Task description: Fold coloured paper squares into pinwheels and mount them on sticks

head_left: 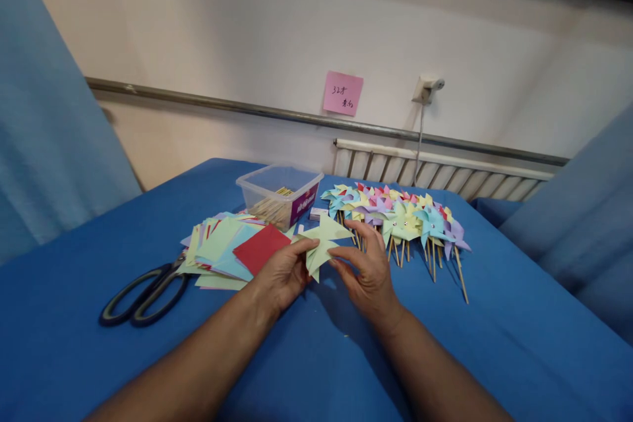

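Now I hold a pale green paper piece (324, 241) between both hands, a little above the blue tablecloth (494, 343). My left hand (281, 273) pinches its left side with thumb and fingers closed on the paper, and my right hand (368, 270) closes on the right side in the same way, with the thumb on top. The paper is already cut and partly folded, so its corners stand out like points of a star; I think I hold it by two sides so that the folded corners do not spring back.

Just left of my left hand lies a loose stack of coloured paper squares (222, 250), with a red square (260, 247) on top and nearest to me, easy to take. Further left, the black scissors (143, 293) lie flat on the cloth with the handles toward me, touching the edge of the stack.

Behind the paper stands a clear plastic box (279, 194) with thin wooden sticks inside. To the right of it, near my right hand, many finished pinwheels (400, 214) lie in a row, their sticks pointing toward me, probably kept apart from the raw paper on purpose. On the wall a pink note (343, 93) is stuck.
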`<state>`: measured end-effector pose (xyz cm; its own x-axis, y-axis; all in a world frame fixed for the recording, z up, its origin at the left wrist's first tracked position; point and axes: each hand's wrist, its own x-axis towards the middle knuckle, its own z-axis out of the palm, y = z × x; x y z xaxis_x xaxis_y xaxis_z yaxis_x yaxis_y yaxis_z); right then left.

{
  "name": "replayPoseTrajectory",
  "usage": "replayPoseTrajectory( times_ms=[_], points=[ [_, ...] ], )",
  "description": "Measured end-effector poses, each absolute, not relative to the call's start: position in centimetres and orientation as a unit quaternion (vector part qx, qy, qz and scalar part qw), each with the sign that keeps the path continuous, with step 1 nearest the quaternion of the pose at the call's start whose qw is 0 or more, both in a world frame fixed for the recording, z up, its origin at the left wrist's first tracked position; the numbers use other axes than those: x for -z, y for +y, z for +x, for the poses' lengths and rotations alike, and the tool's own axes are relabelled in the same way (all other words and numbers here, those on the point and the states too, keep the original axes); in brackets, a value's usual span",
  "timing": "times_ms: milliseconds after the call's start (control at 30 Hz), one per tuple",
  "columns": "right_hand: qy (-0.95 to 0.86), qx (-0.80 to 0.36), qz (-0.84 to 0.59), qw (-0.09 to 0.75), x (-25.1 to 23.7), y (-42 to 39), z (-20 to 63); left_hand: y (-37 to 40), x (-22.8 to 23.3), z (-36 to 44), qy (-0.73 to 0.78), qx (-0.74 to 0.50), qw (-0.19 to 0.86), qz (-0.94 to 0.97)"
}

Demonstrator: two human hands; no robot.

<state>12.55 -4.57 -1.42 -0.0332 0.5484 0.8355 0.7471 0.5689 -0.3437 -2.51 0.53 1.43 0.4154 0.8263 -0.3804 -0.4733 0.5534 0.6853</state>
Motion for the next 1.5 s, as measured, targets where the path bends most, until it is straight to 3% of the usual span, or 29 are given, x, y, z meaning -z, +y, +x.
replayPoseTrajectory(
  times_ms=[433, 833, 1200, 1500],
  points=[
    [-0.751, 0.121, -0.45, 0.468, 1.2, -4.6, 13.2, 0.5, -1.7, -2.5, 0.371, -0.407, 0.797, 0.249],
    [-0.747, 0.13, -0.439, 0.482, 0.7, -4.9, 13.1, 0.5, -1.3, -2.6, 0.37, -0.39, 0.8, 0.266],
    [-0.677, -0.044, -0.483, 0.553, 1.4, -4.7, 12.4, -0.3, -0.9, -2.1, 0.385, -0.437, 0.737, 0.343],
    [-0.629, -0.085, -0.528, 0.565, 1.8, -4.4, 12.3, -0.4, -0.6, -2.0, 0.371, -0.424, 0.736, 0.375]
  ],
)
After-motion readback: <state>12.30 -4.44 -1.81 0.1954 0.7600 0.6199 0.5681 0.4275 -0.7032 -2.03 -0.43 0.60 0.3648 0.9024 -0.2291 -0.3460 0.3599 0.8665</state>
